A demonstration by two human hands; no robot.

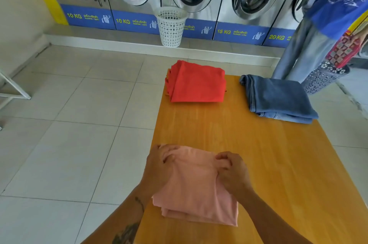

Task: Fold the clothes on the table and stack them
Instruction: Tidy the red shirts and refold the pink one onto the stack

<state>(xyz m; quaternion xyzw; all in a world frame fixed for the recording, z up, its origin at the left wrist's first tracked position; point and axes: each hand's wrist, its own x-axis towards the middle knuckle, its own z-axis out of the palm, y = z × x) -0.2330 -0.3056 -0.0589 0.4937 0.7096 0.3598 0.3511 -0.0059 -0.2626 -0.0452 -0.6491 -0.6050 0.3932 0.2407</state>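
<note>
Two hands pinch the far edge of the folded pale pink cotton garment [196, 190] lying at the near left corner of the orange wooden counter [249, 144]: left hand [157, 166] and right hand [232, 172], each grip closed on the cloth. Beyond the pink garment sits a folded red shirt [196, 84], with folded blue denim jeans [278, 98] further right. Lifting by one edge risks the layers sliding open, or slipping off the nearby counter edge.

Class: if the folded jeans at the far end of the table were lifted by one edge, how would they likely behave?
The folded jeans would probably sag yet hold shape: thick denim layers. Likely heavier than the pink garment, which looks thinner.
</note>
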